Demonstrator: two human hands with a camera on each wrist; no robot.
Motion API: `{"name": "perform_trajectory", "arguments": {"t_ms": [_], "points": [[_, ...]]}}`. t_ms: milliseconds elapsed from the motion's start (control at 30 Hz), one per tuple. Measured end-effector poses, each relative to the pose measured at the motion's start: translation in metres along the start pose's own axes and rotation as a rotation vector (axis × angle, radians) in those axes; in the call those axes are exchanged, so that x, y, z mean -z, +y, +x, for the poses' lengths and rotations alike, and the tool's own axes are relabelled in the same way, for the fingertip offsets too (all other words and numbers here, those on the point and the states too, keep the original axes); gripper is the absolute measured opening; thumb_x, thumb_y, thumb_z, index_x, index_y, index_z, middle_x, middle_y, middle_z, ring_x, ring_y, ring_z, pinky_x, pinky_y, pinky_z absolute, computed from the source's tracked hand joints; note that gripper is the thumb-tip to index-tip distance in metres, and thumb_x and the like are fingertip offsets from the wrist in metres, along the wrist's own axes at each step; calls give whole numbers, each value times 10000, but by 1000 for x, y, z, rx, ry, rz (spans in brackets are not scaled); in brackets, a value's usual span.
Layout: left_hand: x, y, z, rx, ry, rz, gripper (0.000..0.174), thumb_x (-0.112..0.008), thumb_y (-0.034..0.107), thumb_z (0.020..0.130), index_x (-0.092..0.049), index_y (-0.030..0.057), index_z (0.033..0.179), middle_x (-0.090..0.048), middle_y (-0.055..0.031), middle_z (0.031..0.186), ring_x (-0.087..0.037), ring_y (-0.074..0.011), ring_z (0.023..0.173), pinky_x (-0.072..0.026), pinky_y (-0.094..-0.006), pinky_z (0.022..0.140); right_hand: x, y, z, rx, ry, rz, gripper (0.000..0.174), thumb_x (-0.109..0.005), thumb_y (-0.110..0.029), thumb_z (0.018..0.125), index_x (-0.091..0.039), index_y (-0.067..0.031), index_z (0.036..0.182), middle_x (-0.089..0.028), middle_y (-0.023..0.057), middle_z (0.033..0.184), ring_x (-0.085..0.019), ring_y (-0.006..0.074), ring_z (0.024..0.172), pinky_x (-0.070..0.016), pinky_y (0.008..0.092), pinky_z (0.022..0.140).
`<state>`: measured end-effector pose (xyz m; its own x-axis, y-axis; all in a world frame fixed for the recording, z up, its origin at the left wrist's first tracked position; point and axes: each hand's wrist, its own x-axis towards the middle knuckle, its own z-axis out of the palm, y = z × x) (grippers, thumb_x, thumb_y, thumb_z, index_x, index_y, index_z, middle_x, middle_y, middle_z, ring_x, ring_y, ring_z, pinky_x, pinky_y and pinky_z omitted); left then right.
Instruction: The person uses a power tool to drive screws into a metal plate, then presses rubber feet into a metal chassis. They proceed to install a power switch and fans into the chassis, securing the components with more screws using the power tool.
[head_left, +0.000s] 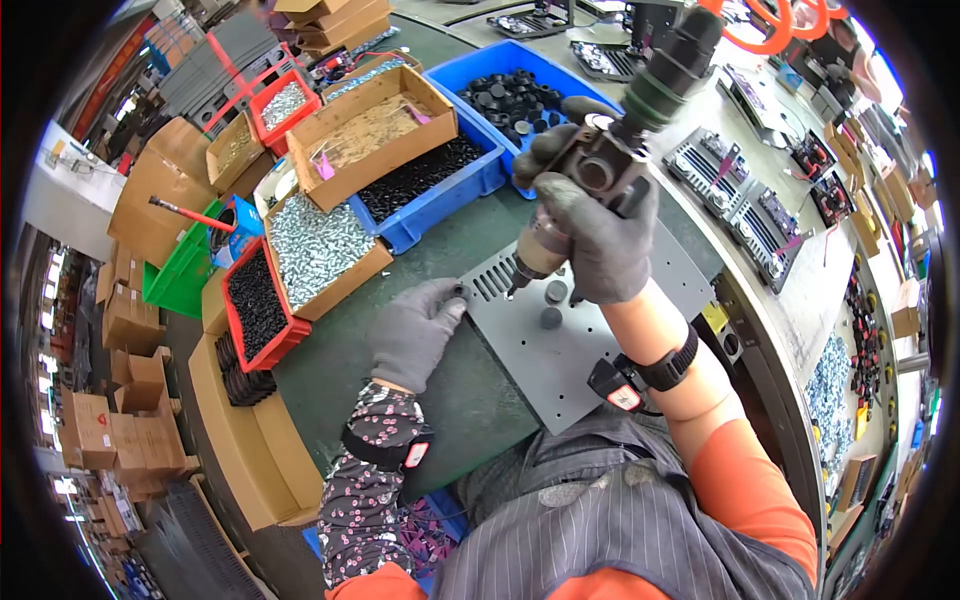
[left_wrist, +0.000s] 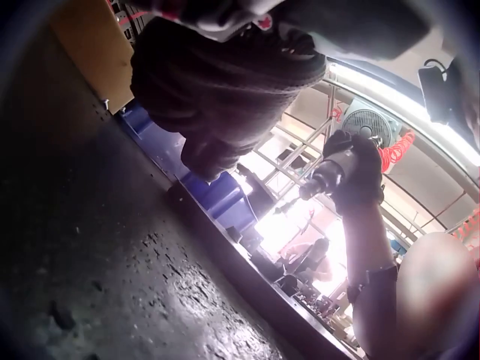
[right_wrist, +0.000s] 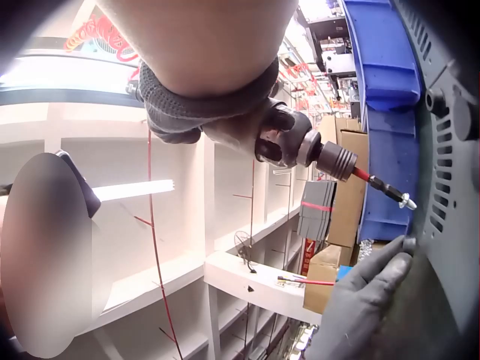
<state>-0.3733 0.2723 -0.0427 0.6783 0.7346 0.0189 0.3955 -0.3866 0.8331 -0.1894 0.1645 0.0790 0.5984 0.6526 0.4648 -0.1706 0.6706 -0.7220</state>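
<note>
My gloved right hand (head_left: 600,235) grips an air screwdriver (head_left: 545,240), its bit pointing down over the plate. A silver screw (right_wrist: 407,201) sits on the bit's tip in the right wrist view. The grey metal plate (head_left: 560,375), with a row of slots and small holes, lies on the green bench top. At its left corner my gloved left hand (head_left: 415,335) pinches a small round black foot (head_left: 461,290) between thumb and fingers. A loose black foot (head_left: 550,318) rests on the plate near the screwdriver, beside another.
A blue bin (head_left: 435,75) of black feet stands behind the plate. To the left are a cardboard box of silver screws (head_left: 315,250) and a red bin of black screws (head_left: 258,310). Assembled units (head_left: 735,190) line the right-hand bench. An orange coiled hose (head_left: 765,35) hangs above.
</note>
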Motion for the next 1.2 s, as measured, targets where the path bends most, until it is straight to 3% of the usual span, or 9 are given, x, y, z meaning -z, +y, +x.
{"name": "perform_trajectory", "arguments": {"t_ms": [100, 367, 733, 800, 900, 967, 1000, 1100, 1200], "points": [[-6, 7, 4, -96, -60, 69, 273, -617, 39, 847, -591, -42, 1107, -664, -107, 973, -629, -151, 922, -489, -257, 807, -15, 24, 10, -19, -44, 24, 547, -568, 127, 742, -422, -18, 1249, -582, 72, 962, -595, 155, 908, -509, 286, 797], [-6, 27, 4, -73, -9, 405, 262, -645, 275, 806, -641, 86, 987, -649, -103, 899, -608, -284, 869, -474, -398, 751, -35, 69, 12, -151, -177, -273, 433, -658, 7, 724, -498, -45, 1123, -575, -13, 860, -536, 47, 785, -471, 220, 719], [-7, 23, 5, -97, -17, 383, 245, -625, 277, 827, -638, 84, 978, -643, -109, 897, -612, -283, 850, -477, -391, 742, -35, 87, 15, -181, -203, -116, 443, -649, 7, 724, -501, -37, 1139, -563, -21, 849, -529, 41, 783, -465, 216, 713], [-10, 16, 8, -121, -20, 362, 234, -616, 264, 840, -638, 73, 973, -647, -100, 885, -621, -260, 838, -481, -376, 739, -33, 90, 23, -205, -309, -174, 532, -642, 83, 716, -473, -41, 1205, -601, 27, 922, -583, 108, 853, -486, 258, 769], [0, 8, 11, -26, -99, -54, 232, -583, 217, 870, -605, 56, 1035, -623, -58, 842, -602, -174, 725, -490, -317, 633, -32, 78, 24, -173, -380, -199, 538, -628, 86, 721, -463, -27, 1220, -598, 40, 957, -587, 121, 887, -487, 271, 792], [13, 6, 11, 502, -68, -972, 238, -547, 161, 889, -564, 37, 1092, -550, 1, 802, -496, -69, 625, -424, -219, 509, -35, 54, 15, -100, -334, -64, 523, -653, 42, 724, -472, -26, 1210, -572, 13, 928, -550, 64, 840, -467, 218, 756], [17, 23, 7, 658, 26, -1159, 261, -515, 127, 897, -525, 38, 1142, -509, 12, 807, -418, -29, 567, -339, -155, 443, -39, 34, 10, -84, -291, -18, 519, -643, 49, 734, -466, -26, 1216, -580, 31, 935, -566, 81, 863, -476, 229, 767], [24, 21, -12, 643, -147, -1449, 261, -480, 126, 912, -508, 28, 1153, -530, 12, 794, -380, -33, 547, -314, -150, 416, -31, -8, -4, -22, -227, 18, 532, -598, 76, 731, -438, 0, 1232, -592, 72, 948, -596, 155, 886, -501, 299, 792], [10, 34, -32, 601, -252, -1394, 262, -481, 173, 940, -512, 16, 1148, -524, 9, 771, -361, -31, 537, -297, -144, 406, -17, -27, -19, 8, -150, 63, 561, -613, 44, 722, -425, 11, 1249, -593, 84, 960, -612, 209, 915, -510, 347, 835]]}}
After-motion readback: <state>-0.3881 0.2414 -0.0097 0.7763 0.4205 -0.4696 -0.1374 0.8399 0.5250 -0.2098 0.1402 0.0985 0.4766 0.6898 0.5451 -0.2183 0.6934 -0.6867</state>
